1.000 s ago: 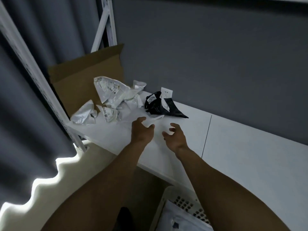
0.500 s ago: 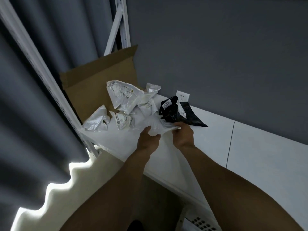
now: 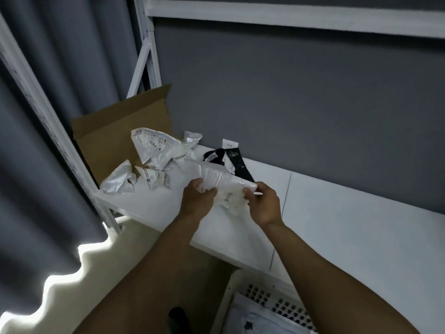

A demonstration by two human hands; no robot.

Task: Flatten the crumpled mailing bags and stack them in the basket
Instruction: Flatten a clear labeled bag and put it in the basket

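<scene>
L hand (image 3: 196,201) & R hand (image 3: 263,203) each gripped an end of crumpled white plastic mailing bag (image 3: 221,179) above white shelf (image 3: 337,225); slick film could've slipped or torn if pulled too hard.

- A plain grey wall (image 3: 313,97) fills the back, with 1 white wall socket (image 3: 230,143) low on it.
- A white shelf board (image 3: 349,225) runs along the wall, with 1 thin seam (image 3: 286,196) across it.
- White metal rack uprights (image 3: 144,56) stand at the left end, and a white beam (image 3: 289,19) crosses overhead.
- A grey pleated curtain (image 3: 36,165) hangs at left; bright light spills under its wavy hem onto the pale floor (image 3: 134,237).
- The room is dim.
</scene>
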